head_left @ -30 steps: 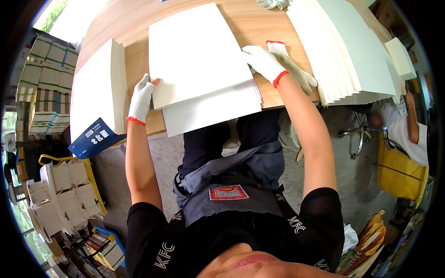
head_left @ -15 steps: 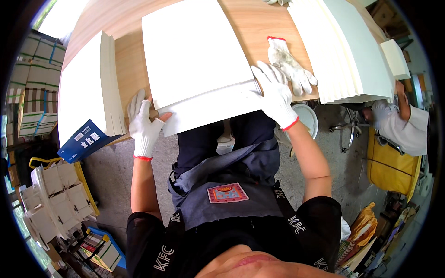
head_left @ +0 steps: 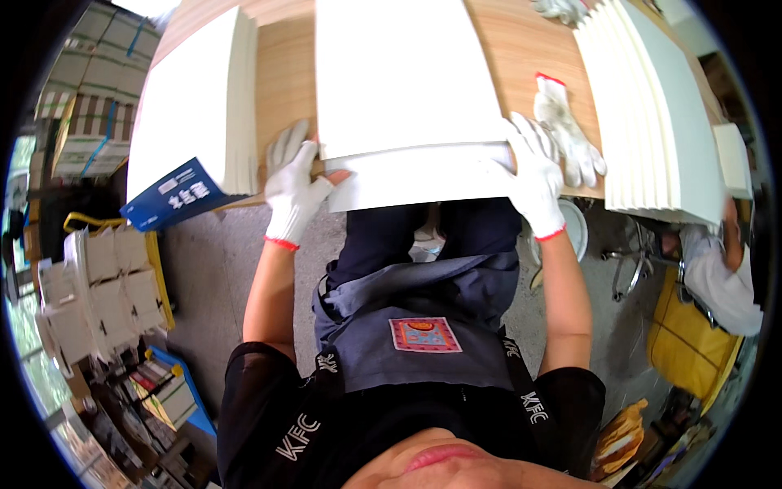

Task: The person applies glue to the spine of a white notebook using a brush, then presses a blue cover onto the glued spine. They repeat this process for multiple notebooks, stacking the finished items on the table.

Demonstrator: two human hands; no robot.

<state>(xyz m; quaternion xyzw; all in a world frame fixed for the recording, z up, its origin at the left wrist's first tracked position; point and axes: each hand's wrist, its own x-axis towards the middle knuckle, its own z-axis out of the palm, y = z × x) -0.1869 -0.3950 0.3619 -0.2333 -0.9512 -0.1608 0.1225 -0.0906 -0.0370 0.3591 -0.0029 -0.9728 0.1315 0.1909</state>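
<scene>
A large white paper sheet (head_left: pixel 407 73) lies on the wooden table in front of me, seemingly on a stack. Its near strip (head_left: pixel 419 179) hangs past the table's front edge, marked off by a grey line. My left hand (head_left: pixel 295 186), in a white knit glove with red cuff, holds the left near corner; the bare thumb tip rests on top and the fingers stretch along the side. At the right near corner, my right hand (head_left: pixel 533 175), gloved alike, has its thumb over the strip and its fingers along the edge. What lies under the paper is hidden.
On the left stands a thick paper stack (head_left: pixel 191 106) with a blue printed sheet (head_left: pixel 183 196). A spare glove (head_left: pixel 566 130) lies right of the paper, beside another tall stack (head_left: pixel 652 106). Below are a white bucket (head_left: pixel 574 232) and a chair base (head_left: pixel 631 265). Another person's sleeve (head_left: pixel 717 277) shows far right.
The view has shifted, so table and stacks appear further right and slightly higher. Both hands stay at the paper's near corners, and the paper now lies straighter in the view.
</scene>
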